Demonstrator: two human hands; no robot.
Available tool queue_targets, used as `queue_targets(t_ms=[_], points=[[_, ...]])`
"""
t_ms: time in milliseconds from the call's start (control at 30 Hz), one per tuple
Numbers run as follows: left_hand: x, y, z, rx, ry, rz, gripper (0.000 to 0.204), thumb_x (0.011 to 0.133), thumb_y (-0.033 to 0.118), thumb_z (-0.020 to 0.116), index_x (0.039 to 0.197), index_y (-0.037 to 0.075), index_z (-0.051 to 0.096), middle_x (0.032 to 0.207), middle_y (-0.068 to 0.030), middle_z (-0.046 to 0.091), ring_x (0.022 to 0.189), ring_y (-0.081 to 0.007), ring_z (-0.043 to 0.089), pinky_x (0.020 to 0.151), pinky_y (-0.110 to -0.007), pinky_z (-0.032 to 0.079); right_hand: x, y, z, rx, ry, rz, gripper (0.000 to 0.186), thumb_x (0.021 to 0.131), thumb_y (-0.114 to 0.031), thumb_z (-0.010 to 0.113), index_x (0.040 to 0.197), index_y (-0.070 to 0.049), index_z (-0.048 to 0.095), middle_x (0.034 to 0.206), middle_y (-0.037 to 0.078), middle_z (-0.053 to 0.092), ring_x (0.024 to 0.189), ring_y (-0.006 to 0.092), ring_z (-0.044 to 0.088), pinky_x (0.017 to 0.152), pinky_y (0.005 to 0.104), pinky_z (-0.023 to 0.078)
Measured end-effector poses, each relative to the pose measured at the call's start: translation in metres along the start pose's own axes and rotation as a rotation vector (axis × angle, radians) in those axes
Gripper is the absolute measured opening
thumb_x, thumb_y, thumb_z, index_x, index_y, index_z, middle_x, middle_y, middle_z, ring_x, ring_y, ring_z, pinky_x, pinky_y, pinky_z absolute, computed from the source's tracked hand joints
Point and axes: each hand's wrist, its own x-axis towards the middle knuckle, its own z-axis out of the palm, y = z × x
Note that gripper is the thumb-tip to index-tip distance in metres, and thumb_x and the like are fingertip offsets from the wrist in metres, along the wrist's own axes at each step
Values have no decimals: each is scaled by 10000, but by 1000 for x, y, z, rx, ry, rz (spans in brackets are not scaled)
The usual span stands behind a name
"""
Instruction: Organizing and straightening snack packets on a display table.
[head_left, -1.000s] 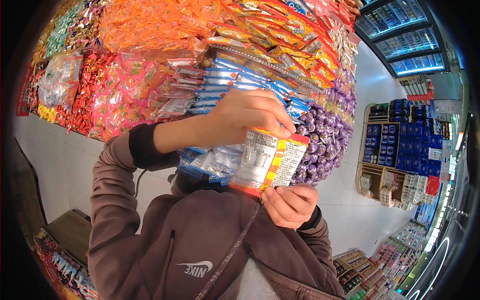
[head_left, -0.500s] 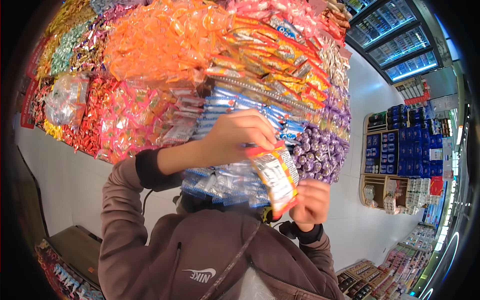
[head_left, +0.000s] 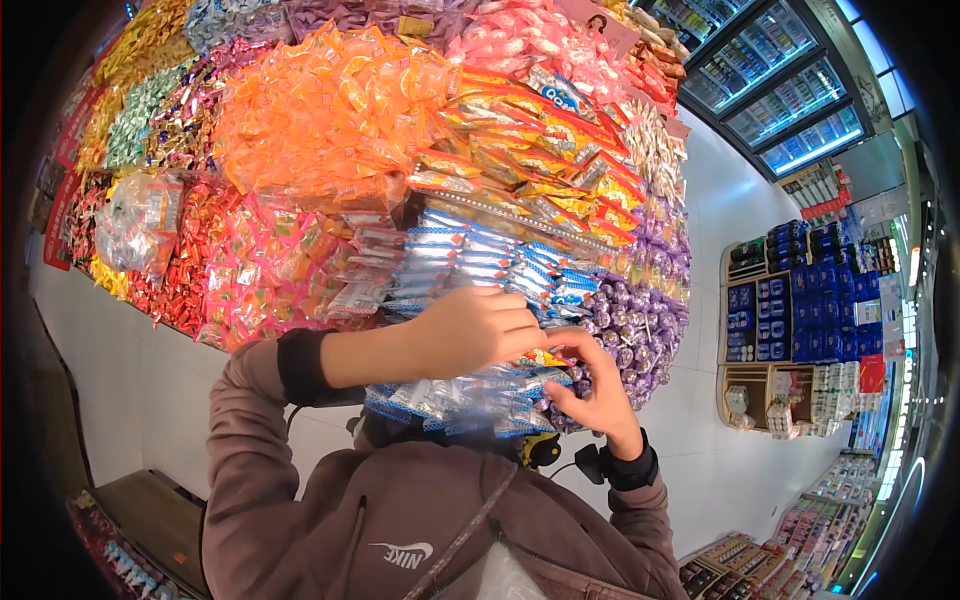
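Observation:
My left hand (head_left: 492, 328) is closed, fingers curled down, over a small red and yellow snack packet (head_left: 546, 357). Only a bit of that packet shows beside the fingertips; the rest is hidden beneath the hand. Close on its right, my right hand (head_left: 603, 385) has thumb and fingers apart, its fingertips near the packet. I cannot tell whether they touch it. Both hands are above blue and white packets (head_left: 450, 398) at the near side of the display. More blue and white packets (head_left: 460, 255) lie just beyond, with purple round-wrapped sweets (head_left: 630, 335) to the right.
Orange-wrapped sweets (head_left: 330, 110) heap up at the far middle. Red and yellow packets (head_left: 560, 130) lie to their right, pink-wrapped sweets (head_left: 265, 260) nearer left. A clear plastic bag (head_left: 135, 225) rests on the left. Shelves of blue packs (head_left: 825, 310) stand across the floor.
The packet has gone from upright and in full view to mostly hidden, farther from my body. My left hand has lowered over it; my right hand has moved up and opened.

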Motion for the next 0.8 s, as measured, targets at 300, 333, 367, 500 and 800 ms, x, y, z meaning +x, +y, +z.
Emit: queue_targets(t_ms=[300,333,367,500,800], points=[[4,8,22,22,47,145,163,679,165,613,787,57,555,771,-26,524,731,-177,513,663,-276,411,10,12,12,-200,-124,146,216,719,-81,651,875,4,528,770,133,564,618,253,559,543,319,447],[6,6,18,21,46,143,163,679,165,613,787,57,555,771,-26,524,731,-177,513,663,-276,411,11,7,9,-218,-136,215,224,720,-90,655,885,3,536,772,138,569,621,256,561,543,323,442],[9,1,12,16,131,77,160,675,165,626,772,59,555,771,-28,524,737,-175,514,673,-284,413,11,5,7,-237,-147,285,232,722,-99,659,895,2,544,774,142,574,624,259,563,544,328,438],[22,-48,-16,144,302,-24,218,654,158,665,806,51,551,772,-35,533,766,-186,521,688,-315,415,4,32,-11,-229,8,259,255,722,-123,670,916,-3,556,770,145,578,633,257,566,559,332,439],[24,-119,-10,412,36,-179,250,637,120,622,864,42,553,769,-66,536,798,-204,524,735,-335,367,41,13,-22,-282,88,-5,238,733,-81,656,946,-22,567,875,118,583,802,254,581,667,299,461]])
